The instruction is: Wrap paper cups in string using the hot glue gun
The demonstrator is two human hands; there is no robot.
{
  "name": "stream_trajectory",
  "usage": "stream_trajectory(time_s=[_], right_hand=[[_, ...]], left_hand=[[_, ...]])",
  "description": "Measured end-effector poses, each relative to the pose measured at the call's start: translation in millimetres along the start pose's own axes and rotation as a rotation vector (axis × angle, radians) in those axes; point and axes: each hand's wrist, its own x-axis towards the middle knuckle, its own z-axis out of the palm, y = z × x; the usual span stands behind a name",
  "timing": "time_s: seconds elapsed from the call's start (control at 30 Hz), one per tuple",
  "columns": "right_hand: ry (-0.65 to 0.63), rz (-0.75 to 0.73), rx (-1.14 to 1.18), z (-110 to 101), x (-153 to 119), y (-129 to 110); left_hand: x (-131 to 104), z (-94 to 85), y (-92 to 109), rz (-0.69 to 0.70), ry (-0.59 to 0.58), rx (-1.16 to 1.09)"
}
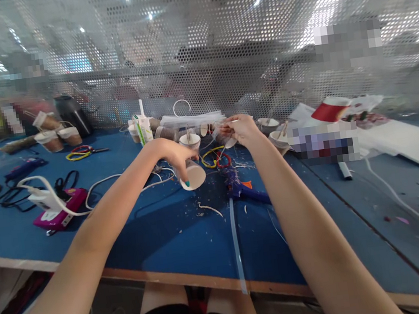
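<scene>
- Blue worktable (189,241): a pale strip (236,245) reaches its front edge, nearer than both hands.
- Blue glue gun (241,190): lying among shavings, on the near side of the right hand.
- Left hand (179,159): grasping a white cup (195,175) – tilted, mouth towards the viewer.
- Red-and-yellow handles (215,158): between the hands.
- Right hand (242,128): fingers bent at something pale – blurred, grip cannot be told.
- Drink carton (143,128): upright, beyond the left hand.
- Perforated screen (195,41): behind everything.
</scene>
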Motion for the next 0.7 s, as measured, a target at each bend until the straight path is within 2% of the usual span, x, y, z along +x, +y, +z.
stream_trajectory(time_s=[0.1, 0.27, 0.43, 0.57, 0.63, 0.7], right_hand=[[0.052, 0.027, -0.146, -6, 6, 8], [0.008, 0.051, -0.445, -15, 7, 14], [-0.058, 0.029, -0.741, -31, 8, -2], [-0.126, 0.067, -0.855, -51, 10, -16], [-0.085, 0.077, -0.865, -61, 12, -15], [0.017, 0.057, -0.856, -69, 16, -10]], left_hand=[[-3, -2.0, 0, -0.018, -0.007, -0.012], [-6, -3.6, 3, -0.042, -0.048, -0.03], [-4, -3.6, 4, -0.026, -0.13, 0.03], [-4, -4.1, 4, -0.021, -0.162, 0.033], [-4, -5.1, 3, -0.014, -0.17, 0.038], [-5, -6.6, 2, 0.0, -0.171, 0.04]])
